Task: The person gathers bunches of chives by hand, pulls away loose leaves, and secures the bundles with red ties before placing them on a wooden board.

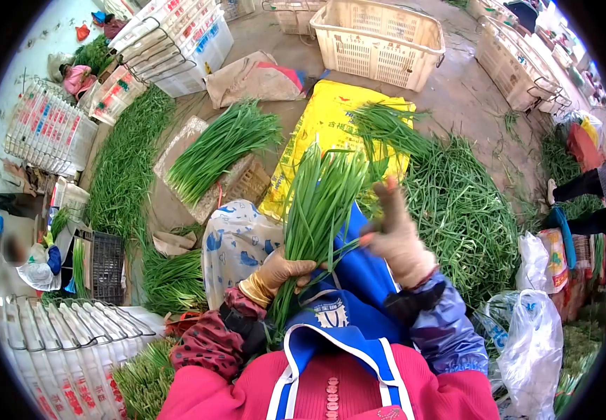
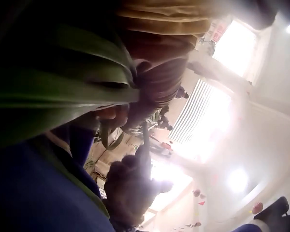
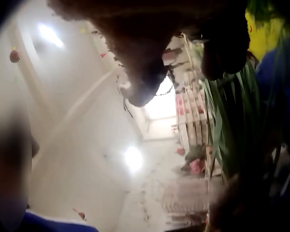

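Left hand grips green leaves; right hand (dark, backlit) shows below; bright window beyond.

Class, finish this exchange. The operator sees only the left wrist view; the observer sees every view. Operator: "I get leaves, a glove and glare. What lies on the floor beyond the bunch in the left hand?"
Observer: Beyond the held bunch lies a yellow printed sheet.
Operator: And to the right of the right hand?
Observer: A large heap of loose green leaves on the floor.
Operator: Is anything set apart on the other side?
Observer: Yes, another bunch of leaves lies on a pale slab, ahead and to the left of the left hand.
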`<state>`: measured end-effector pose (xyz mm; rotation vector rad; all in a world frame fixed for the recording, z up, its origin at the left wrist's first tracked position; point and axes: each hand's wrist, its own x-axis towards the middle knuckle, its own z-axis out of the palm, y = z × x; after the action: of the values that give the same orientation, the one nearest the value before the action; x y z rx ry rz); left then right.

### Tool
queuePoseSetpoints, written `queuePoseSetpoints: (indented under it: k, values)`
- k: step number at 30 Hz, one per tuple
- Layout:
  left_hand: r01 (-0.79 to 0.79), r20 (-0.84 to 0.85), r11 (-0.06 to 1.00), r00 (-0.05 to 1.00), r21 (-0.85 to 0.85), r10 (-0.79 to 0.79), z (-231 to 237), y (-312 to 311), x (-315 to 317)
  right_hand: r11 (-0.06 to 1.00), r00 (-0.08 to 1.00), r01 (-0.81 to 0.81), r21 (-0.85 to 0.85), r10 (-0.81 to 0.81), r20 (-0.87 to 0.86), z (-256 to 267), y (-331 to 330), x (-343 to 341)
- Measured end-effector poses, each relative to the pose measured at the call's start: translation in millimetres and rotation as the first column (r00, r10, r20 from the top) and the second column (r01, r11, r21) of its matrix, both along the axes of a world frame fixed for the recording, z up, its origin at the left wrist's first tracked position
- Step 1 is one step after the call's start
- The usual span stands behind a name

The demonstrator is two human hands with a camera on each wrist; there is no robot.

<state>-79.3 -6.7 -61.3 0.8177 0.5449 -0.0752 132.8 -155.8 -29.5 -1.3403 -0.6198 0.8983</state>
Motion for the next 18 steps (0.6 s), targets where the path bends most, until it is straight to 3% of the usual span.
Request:
queuePoseSetpoints:
  k: [1, 3, 4, 7, 8, 11, 13, 14, 16, 17, 18]
  values:
    - [-0.019, -0.021, 0.999, 1.000, 0.034, 0.020, 12, -3, 3, 0.993, 0.999, -0.042, -0.112, 0.040, -0.023, 10, 7, -14]
    - [-0.023, -0.044, 0.990, 0.999, 0.137, 0.029, 11, -7, 3, 0.916, 0.961, 0.013, -0.401, 0.099, 0.257, 20, 21, -25]
    - [-0.026, -0.053, 0.982, 0.998, 0.187, 0.037, 11, -8, 2, 0.889, 0.910, 0.099, -0.448, 0.102, 0.403, 12, 28, -26]
    - [-0.019, -0.028, 0.971, 0.999, 0.240, 0.027, 11, -6, 0, 0.936, 0.940, 0.151, -0.318, -0.037, 0.338, -31, 36, -10]
    - [-0.018, -0.024, 0.967, 0.999, 0.254, 0.025, 11, -5, -2, 0.974, 0.990, 0.106, -0.201, -0.084, 0.114, -41, 35, -8]
    - [0.024, -0.070, 0.980, 0.998, 0.199, -0.010, 15, 0, -3, 0.949, 0.966, -0.153, -0.275, 0.085, -0.245, -37, 24, 9]
    - [0.045, -0.061, 0.984, 0.998, 0.174, -0.035, 14, 2, -3, 0.943, 0.851, -0.262, -0.203, 0.127, -0.509, -14, 9, 13]
    - [0.050, -0.049, 0.985, 0.998, 0.165, -0.042, 13, 2, -3, 0.951, 0.744, -0.284, -0.119, 0.141, -0.653, -1, -1, 18]
    - [0.060, -0.052, 0.986, 0.997, 0.154, -0.053, 12, 3, -2, 0.991, 0.662, 0.014, 0.132, 0.090, -0.745, 4, -15, 22]
    - [0.065, -0.067, 0.986, 0.996, 0.152, -0.056, 12, 2, -2, 0.950, 0.598, 0.184, 0.251, 0.094, -0.796, 0, -18, 25]
    - [0.072, -0.082, 0.986, 0.995, 0.149, -0.060, 12, 3, -2, 0.898, 0.544, 0.255, 0.360, 0.175, -0.821, -8, -20, 34]
